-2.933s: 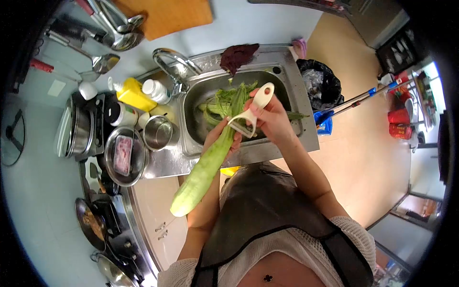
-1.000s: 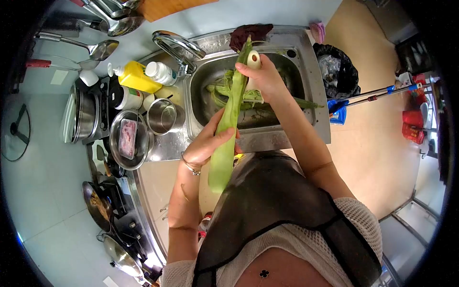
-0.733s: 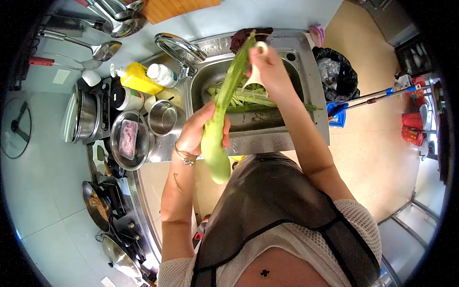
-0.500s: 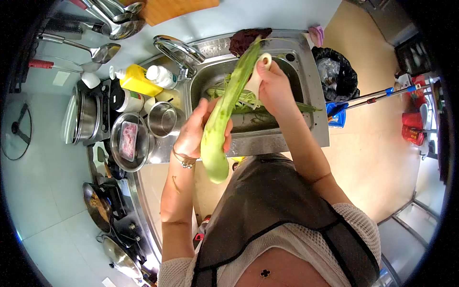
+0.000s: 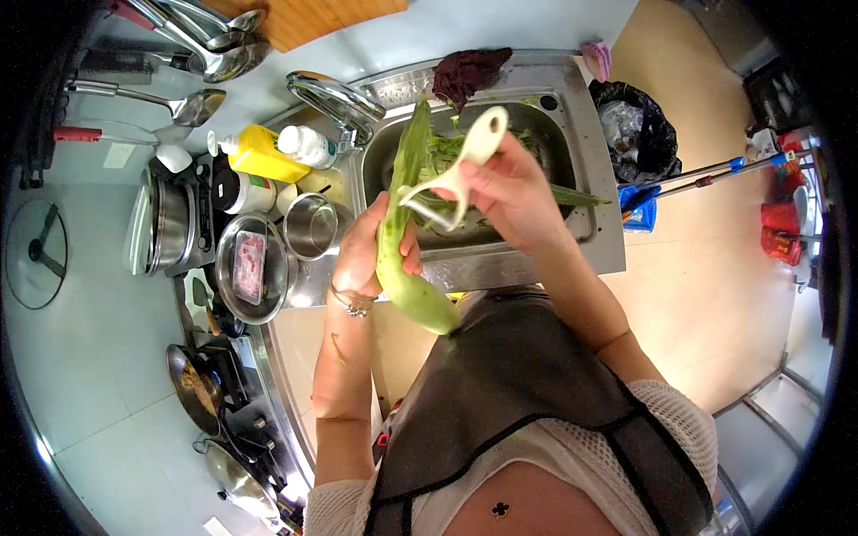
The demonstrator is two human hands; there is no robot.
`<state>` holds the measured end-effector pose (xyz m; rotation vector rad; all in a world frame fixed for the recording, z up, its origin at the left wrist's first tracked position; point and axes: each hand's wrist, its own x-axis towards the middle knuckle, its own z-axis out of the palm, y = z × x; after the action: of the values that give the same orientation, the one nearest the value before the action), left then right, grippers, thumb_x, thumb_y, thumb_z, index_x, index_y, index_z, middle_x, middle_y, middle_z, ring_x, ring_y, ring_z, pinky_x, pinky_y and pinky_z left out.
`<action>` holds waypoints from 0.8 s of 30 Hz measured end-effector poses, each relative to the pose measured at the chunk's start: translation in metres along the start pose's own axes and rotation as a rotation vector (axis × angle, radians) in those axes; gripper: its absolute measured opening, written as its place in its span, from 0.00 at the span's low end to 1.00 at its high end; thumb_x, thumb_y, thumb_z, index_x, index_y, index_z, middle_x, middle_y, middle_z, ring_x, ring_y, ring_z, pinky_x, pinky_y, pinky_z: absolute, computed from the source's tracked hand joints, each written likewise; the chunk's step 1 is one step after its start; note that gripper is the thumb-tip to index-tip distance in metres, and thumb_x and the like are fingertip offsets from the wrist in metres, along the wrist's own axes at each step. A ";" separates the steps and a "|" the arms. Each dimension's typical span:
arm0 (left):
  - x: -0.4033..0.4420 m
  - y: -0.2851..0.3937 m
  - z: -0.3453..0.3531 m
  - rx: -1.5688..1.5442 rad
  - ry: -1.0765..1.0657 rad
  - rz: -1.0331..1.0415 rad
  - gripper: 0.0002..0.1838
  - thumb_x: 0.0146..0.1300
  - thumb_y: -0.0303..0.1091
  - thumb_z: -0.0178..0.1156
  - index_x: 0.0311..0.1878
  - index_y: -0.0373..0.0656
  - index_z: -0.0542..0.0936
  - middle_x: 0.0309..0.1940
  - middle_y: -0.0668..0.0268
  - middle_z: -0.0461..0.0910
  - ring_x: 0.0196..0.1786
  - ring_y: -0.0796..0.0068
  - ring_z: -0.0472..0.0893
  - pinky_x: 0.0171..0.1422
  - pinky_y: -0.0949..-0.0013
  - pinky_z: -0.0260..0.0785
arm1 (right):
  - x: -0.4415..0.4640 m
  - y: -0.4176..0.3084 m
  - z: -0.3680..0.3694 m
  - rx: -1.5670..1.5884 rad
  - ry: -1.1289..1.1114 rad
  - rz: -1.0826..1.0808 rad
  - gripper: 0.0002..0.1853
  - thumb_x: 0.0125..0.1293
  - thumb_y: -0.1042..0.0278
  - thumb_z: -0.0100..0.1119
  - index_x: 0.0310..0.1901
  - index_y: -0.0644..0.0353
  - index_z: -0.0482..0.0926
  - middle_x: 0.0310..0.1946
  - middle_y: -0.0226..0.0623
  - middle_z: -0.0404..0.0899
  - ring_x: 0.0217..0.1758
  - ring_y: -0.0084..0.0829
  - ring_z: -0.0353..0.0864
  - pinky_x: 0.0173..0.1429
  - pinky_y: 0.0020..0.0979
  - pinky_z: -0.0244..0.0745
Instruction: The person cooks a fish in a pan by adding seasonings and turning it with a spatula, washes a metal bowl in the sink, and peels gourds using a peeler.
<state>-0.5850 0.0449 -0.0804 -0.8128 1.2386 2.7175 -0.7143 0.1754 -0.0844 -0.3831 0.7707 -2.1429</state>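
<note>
A long green gourd (image 5: 413, 295) is gripped around its middle by my left hand (image 5: 365, 253). Its lower end is pale and smooth, while the narrow upper part is darker green and reaches over the sink (image 5: 527, 261). My right hand (image 5: 514, 196) is closed on the white peeler (image 5: 483, 138), whose blade end is beside the gourd's middle, close to my left fingers; whether it touches the skin I cannot tell. Green peelings (image 5: 444, 152) lie in the basin, and another slim green piece (image 5: 576, 196) rests across its right edge.
Left of the basin stand the faucet (image 5: 335, 94), a yellow bottle (image 5: 266, 154), a white bottle (image 5: 307, 146), a steel pot (image 5: 310, 226) and a bowl (image 5: 277, 290) with packaged meat (image 5: 249, 268). A dark red cloth (image 5: 469, 76) lies behind. A black-bagged bin (image 5: 635, 134) is right.
The peeler has moved from beside the gourd's upper part toward its middle and now shows fully. The gourd's top has swung left and its lower end right. My left hand still holds it.
</note>
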 end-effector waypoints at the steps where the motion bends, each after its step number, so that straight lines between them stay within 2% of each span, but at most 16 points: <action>1: 0.000 0.000 0.001 -0.034 0.011 0.001 0.20 0.65 0.50 0.34 0.37 0.42 0.69 0.13 0.67 0.61 0.12 0.72 0.65 0.20 0.70 0.64 | 0.004 0.008 0.000 -0.007 -0.036 0.020 0.12 0.56 0.80 0.52 0.42 0.63 0.66 0.34 0.37 0.74 0.37 0.29 0.76 0.40 0.28 0.75; 5: 0.000 0.001 0.005 0.085 0.007 0.041 0.21 0.66 0.49 0.31 0.38 0.42 0.68 0.12 0.67 0.62 0.10 0.72 0.63 0.18 0.69 0.63 | 0.008 0.021 0.006 -0.139 -0.062 0.063 0.13 0.55 0.78 0.54 0.42 0.62 0.68 0.33 0.34 0.75 0.36 0.25 0.76 0.40 0.26 0.73; 7: -0.006 0.000 0.005 0.046 0.003 0.035 0.20 0.65 0.48 0.33 0.39 0.41 0.68 0.12 0.67 0.63 0.09 0.73 0.64 0.17 0.71 0.63 | 0.013 0.024 0.002 -0.313 -0.100 -0.014 0.13 0.53 0.78 0.56 0.42 0.62 0.68 0.33 0.33 0.75 0.36 0.24 0.75 0.40 0.26 0.72; 8: -0.007 0.000 0.004 0.008 -0.003 0.027 0.20 0.65 0.48 0.36 0.40 0.40 0.68 0.12 0.66 0.63 0.09 0.74 0.65 0.16 0.72 0.63 | 0.021 0.024 -0.005 -0.381 -0.036 -0.055 0.14 0.52 0.78 0.56 0.42 0.62 0.68 0.33 0.33 0.75 0.36 0.24 0.75 0.40 0.25 0.72; 9: -0.003 -0.003 -0.008 -0.024 -0.102 0.010 0.20 0.65 0.48 0.36 0.41 0.41 0.68 0.11 0.66 0.63 0.10 0.74 0.66 0.16 0.72 0.64 | 0.036 0.022 -0.018 -0.450 0.028 -0.094 0.15 0.51 0.79 0.57 0.42 0.62 0.68 0.33 0.33 0.75 0.36 0.23 0.75 0.40 0.25 0.71; 10: -0.008 -0.005 -0.013 -0.032 -0.095 0.006 0.20 0.65 0.48 0.36 0.41 0.41 0.68 0.11 0.66 0.63 0.10 0.74 0.66 0.16 0.72 0.64 | 0.061 0.026 -0.056 -0.573 0.101 -0.236 0.16 0.51 0.78 0.58 0.42 0.64 0.68 0.35 0.37 0.75 0.37 0.26 0.76 0.39 0.25 0.73; 11: -0.012 -0.005 -0.018 -0.051 -0.123 -0.033 0.20 0.65 0.48 0.35 0.41 0.42 0.68 0.11 0.66 0.63 0.10 0.74 0.66 0.17 0.72 0.64 | 0.081 0.009 -0.061 -0.976 0.549 -0.201 0.16 0.52 0.75 0.58 0.42 0.68 0.68 0.37 0.42 0.75 0.38 0.31 0.77 0.39 0.27 0.77; 12: -0.013 -0.003 -0.022 -0.062 -0.157 -0.065 0.20 0.65 0.49 0.35 0.41 0.42 0.68 0.11 0.66 0.63 0.10 0.74 0.66 0.17 0.72 0.64 | 0.105 0.017 -0.110 -0.898 0.723 -0.190 0.14 0.56 0.73 0.56 0.41 0.70 0.67 0.34 0.43 0.75 0.35 0.30 0.76 0.36 0.28 0.74; 13: -0.016 -0.005 -0.027 -0.049 -0.153 -0.059 0.20 0.66 0.49 0.35 0.46 0.43 0.67 0.11 0.66 0.63 0.10 0.74 0.66 0.17 0.72 0.64 | 0.110 0.010 -0.135 -0.799 0.741 -0.119 0.16 0.55 0.74 0.57 0.43 0.71 0.66 0.35 0.43 0.74 0.38 0.30 0.76 0.37 0.29 0.75; 16: -0.022 -0.004 -0.030 -0.095 -0.238 -0.024 0.22 0.65 0.50 0.36 0.52 0.42 0.63 0.11 0.66 0.63 0.10 0.74 0.66 0.18 0.72 0.65 | 0.085 -0.004 -0.112 -0.611 0.509 -0.291 0.13 0.55 0.72 0.57 0.40 0.67 0.68 0.33 0.38 0.74 0.38 0.27 0.75 0.41 0.29 0.72; 17: -0.021 -0.004 -0.031 -0.100 -0.280 -0.030 0.25 0.64 0.50 0.39 0.57 0.42 0.60 0.12 0.65 0.65 0.10 0.73 0.67 0.19 0.72 0.65 | 0.069 -0.006 -0.089 -0.599 0.382 -0.263 0.13 0.56 0.73 0.56 0.41 0.66 0.68 0.34 0.38 0.74 0.37 0.27 0.75 0.42 0.28 0.72; 18: -0.022 -0.003 -0.028 -0.102 -0.276 -0.037 0.25 0.64 0.50 0.39 0.57 0.42 0.60 0.12 0.65 0.65 0.10 0.73 0.67 0.19 0.72 0.65 | 0.052 -0.002 -0.063 -0.582 0.260 -0.239 0.12 0.56 0.73 0.55 0.42 0.65 0.69 0.34 0.37 0.74 0.36 0.27 0.74 0.43 0.27 0.71; 20: -0.020 0.004 -0.013 0.167 -0.162 0.000 0.30 0.61 0.51 0.44 0.61 0.43 0.55 0.12 0.66 0.64 0.10 0.72 0.66 0.17 0.72 0.63 | 0.026 0.010 -0.030 -0.389 0.046 -0.181 0.11 0.57 0.73 0.54 0.42 0.63 0.68 0.33 0.35 0.74 0.37 0.26 0.74 0.44 0.27 0.70; 21: -0.021 0.004 -0.009 0.138 -0.131 0.007 0.27 0.60 0.49 0.46 0.56 0.41 0.59 0.13 0.63 0.66 0.10 0.71 0.66 0.17 0.72 0.63 | 0.022 0.016 -0.023 -0.134 -0.016 -0.087 0.11 0.57 0.74 0.53 0.42 0.63 0.68 0.33 0.34 0.74 0.36 0.26 0.74 0.44 0.28 0.71; 22: -0.021 0.007 -0.009 0.141 -0.131 0.006 0.27 0.60 0.49 0.46 0.56 0.41 0.59 0.13 0.63 0.66 0.10 0.71 0.66 0.17 0.72 0.63 | 0.020 0.019 -0.020 0.122 -0.078 0.009 0.10 0.58 0.74 0.53 0.42 0.62 0.68 0.32 0.34 0.74 0.36 0.27 0.75 0.43 0.29 0.71; 24: -0.021 0.014 -0.008 0.157 -0.181 0.035 0.25 0.61 0.48 0.47 0.55 0.41 0.59 0.16 0.62 0.68 0.13 0.72 0.68 0.21 0.73 0.64 | 0.022 0.013 -0.018 0.173 -0.131 0.050 0.10 0.57 0.75 0.52 0.42 0.62 0.68 0.32 0.34 0.74 0.35 0.27 0.75 0.42 0.30 0.72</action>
<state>-0.5668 0.0334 -0.0648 -0.5207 1.4140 2.6093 -0.7294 0.1595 -0.1062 -0.4044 0.5113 -2.0959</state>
